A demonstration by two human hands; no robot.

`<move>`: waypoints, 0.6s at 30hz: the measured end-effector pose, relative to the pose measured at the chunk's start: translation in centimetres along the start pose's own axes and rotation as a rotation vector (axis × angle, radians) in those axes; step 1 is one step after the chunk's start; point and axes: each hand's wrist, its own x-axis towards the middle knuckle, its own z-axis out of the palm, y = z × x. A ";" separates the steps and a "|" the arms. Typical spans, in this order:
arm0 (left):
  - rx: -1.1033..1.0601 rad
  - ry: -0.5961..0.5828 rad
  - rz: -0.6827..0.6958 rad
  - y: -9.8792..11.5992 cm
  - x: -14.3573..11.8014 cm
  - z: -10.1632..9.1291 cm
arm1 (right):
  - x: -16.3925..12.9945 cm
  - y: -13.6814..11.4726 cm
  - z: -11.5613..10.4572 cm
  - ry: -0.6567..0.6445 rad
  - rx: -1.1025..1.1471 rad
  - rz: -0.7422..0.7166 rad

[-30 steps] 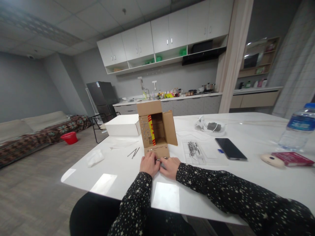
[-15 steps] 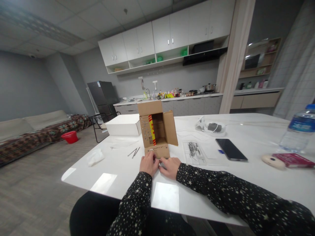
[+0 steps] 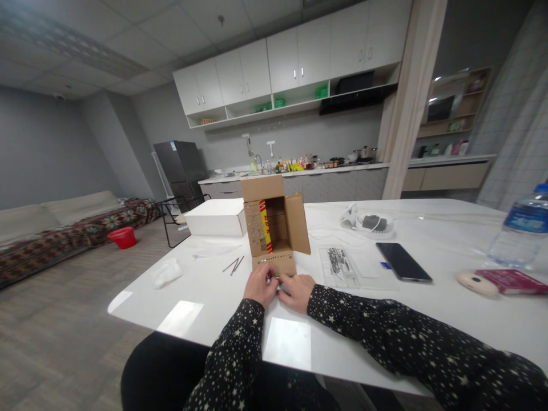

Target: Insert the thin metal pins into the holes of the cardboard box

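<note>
Left hand [image 3: 259,286], right hand [image 3: 296,291]: fingers curled, pinched together on small silvery metal piece [image 3: 274,279]; orientation not discernible. Located at near flap of open brown cardboard box [image 3: 274,228], white table [image 3: 205,302].

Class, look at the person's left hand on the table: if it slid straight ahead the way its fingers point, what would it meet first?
Most likely the lower flap of the open cardboard box, just beyond the left hand; depth is hard to judge.
</note>
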 end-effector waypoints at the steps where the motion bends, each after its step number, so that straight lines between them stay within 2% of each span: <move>1: -0.010 0.003 0.006 0.1 0.0 0.0 | 0.0 0.0 0.0 0.004 0.001 -0.003; 18: -0.138 0.040 -0.032 -0.1 -0.1 0.0 | 0.0 -0.1 -0.1 -0.019 -0.008 0.023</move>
